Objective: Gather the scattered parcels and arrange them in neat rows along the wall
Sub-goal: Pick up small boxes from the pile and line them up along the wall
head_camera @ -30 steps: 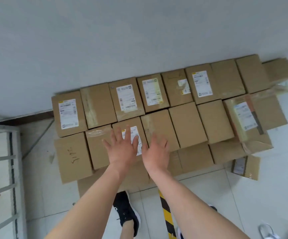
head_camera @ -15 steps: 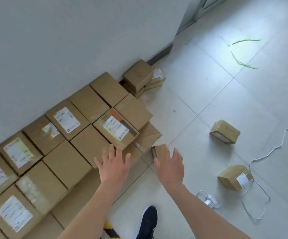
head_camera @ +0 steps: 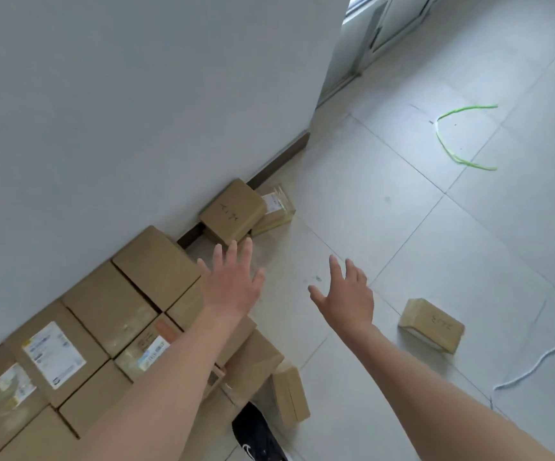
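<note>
I'm looking at the rows of parcels packed side by side against the wall, filling the frame from 7 to 9 o'clock, some showing white labels. At the far end of the rows, toward 12 o'clock from my left hand, a small marked box is leaning at the baseboard, with a taped parcel touching its right side. One loose parcel is lying alone on the floor tiles at 4 o'clock, well apart from the rows. Another narrow parcel is standing on edge at 6 o'clock, just beside the stack.

The left hand is hovering over the end of the rows, fingers spread and straight, holding nothing; its fingertips are reaching close to the marked box, and I can't tell if they're touching. The right hand is stretching out over bare tile, also splayed and carrying nothing.

A black shoe is showing at 6 o'clock. A green string is curling at 2 o'clock, and a white cord is trailing at 4 o'clock.
</note>
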`<state>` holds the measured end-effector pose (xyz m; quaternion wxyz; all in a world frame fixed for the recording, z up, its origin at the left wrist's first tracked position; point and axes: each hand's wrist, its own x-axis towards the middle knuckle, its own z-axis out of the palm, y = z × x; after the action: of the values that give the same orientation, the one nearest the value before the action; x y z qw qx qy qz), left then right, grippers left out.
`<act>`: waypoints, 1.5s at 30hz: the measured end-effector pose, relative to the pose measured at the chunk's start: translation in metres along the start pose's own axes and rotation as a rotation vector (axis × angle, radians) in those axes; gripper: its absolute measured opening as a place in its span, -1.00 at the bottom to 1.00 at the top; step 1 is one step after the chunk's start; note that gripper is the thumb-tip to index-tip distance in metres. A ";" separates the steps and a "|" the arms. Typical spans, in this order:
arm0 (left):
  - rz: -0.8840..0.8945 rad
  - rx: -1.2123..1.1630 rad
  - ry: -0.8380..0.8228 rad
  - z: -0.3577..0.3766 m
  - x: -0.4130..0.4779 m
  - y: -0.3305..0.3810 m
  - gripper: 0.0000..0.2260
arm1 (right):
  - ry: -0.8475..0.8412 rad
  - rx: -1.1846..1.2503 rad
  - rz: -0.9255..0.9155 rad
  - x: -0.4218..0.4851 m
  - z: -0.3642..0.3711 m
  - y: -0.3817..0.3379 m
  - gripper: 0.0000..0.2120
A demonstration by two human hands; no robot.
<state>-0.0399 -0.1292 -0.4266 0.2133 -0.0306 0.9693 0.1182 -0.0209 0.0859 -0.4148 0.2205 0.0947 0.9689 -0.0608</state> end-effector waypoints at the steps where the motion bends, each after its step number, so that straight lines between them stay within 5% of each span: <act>1: -0.010 0.004 0.008 -0.002 0.019 0.000 -0.37 | -0.002 0.006 -0.017 0.024 -0.005 -0.006 -0.26; 8: -0.115 -0.014 -0.050 0.024 0.148 0.000 -0.24 | -0.086 -0.040 -0.202 0.182 -0.001 -0.023 -0.24; 19: -0.195 0.166 0.005 0.129 0.362 -0.049 0.08 | -0.170 -0.416 -0.736 0.462 0.129 -0.071 0.06; 24: -0.157 0.195 0.064 0.151 0.378 -0.064 0.21 | -0.231 -0.635 -0.832 0.516 0.171 -0.102 0.32; 31: -0.144 0.141 0.057 0.162 0.374 -0.081 0.24 | -0.088 -0.735 -0.868 0.508 0.204 -0.102 0.30; 34: -0.200 0.107 0.083 0.153 0.370 -0.067 0.22 | -0.158 -0.714 -0.730 0.486 0.187 -0.091 0.28; 39: -0.235 -0.053 0.155 0.114 0.347 -0.008 0.20 | -0.271 -0.469 -0.226 0.435 0.108 -0.040 0.17; 45: -0.233 -0.040 0.139 0.015 0.256 0.031 0.19 | -0.161 -0.214 0.063 0.332 -0.019 -0.009 0.18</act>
<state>-0.2694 -0.0977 -0.5413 0.1571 -0.1552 0.9691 0.1097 -0.3247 0.1322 -0.5433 0.3083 0.0961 0.9455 0.0423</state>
